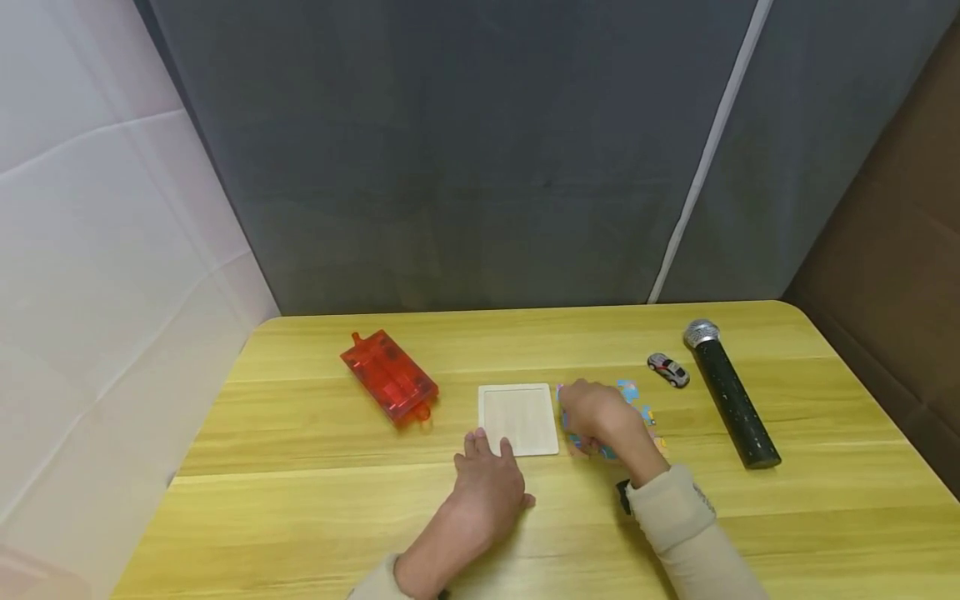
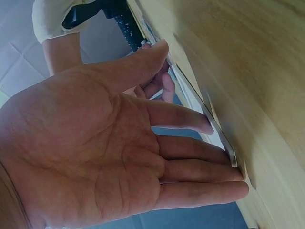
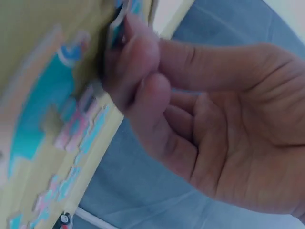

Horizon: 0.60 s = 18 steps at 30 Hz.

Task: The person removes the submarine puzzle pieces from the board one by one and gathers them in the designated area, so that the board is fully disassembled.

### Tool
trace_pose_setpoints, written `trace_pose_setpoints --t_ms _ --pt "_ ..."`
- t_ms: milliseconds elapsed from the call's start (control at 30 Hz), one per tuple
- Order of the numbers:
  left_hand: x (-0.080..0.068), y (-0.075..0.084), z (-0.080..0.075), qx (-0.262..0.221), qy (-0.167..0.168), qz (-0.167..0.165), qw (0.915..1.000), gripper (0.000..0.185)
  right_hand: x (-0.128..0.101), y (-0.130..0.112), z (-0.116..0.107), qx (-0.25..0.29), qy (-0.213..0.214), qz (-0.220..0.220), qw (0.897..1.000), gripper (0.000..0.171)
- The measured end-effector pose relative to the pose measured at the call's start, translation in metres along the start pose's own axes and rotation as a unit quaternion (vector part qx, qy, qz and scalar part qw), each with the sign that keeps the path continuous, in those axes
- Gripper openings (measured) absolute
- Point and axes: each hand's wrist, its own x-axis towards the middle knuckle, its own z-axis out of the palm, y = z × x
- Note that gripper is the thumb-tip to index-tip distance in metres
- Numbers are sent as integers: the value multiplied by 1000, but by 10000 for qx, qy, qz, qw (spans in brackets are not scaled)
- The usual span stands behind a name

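Observation:
A pale square wooden puzzle frame (image 1: 519,421) lies near the middle of the table. The fingertips of my left hand (image 1: 491,483) rest at its lower left edge, fingers spread and straight. In the left wrist view the palm (image 2: 95,148) shows with nothing in it. To the right of the frame, my right hand (image 1: 600,412) is over colourful jigsaw pieces (image 1: 627,389) and covers some of them. In the right wrist view its thumb and curled fingers pinch a thin puzzle piece (image 3: 116,29), mostly hidden. More pieces (image 3: 40,114) lie beside that hand, blurred.
A translucent red box-like object (image 1: 390,375) lies at the left. At the right are a toy car (image 1: 668,370) and a black microphone (image 1: 731,396) with a silver head. Grey cloth (image 1: 450,167) hangs behind the table's far edge.

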Motion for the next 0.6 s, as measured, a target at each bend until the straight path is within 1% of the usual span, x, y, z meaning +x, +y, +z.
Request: trace_pose_setpoints --t_ms 133,267,300,333,400,467,533,567,600 --pt "2 1 0 39 -43 48 10000 90 -2 -3 7 -589 370 4 9976 18" --pt "4 2 -1 140 -52 57 9999 89 -4 -5 9 -958 612 45 9935 22" --pt "4 2 -1 150 -52 61 9999 88 -5 -5 10 -1001 641 65 9929 18" --pt "5 2 0 148 -75 76 9998 88 -6 -5 11 -1015 706 31 9923 7" --pt "7 0 0 44 -120 107 9999 85 -9 -1 12 -1046 867 -75 9907 8" --pt "9 -4 2 -135 -139 173 9997 84 -13 5 13 -940 1067 -308 9894 16" --pt "12 -8 4 -326 -163 254 9990 82 -19 15 13 -884 1368 -586 9849 24" --pt "11 -10 2 -451 -139 284 9985 80 -22 19 11 -872 1545 -656 9820 25" --pt "9 -13 -1 -504 -102 344 9981 79 -24 24 9 -826 1736 -703 9788 31"
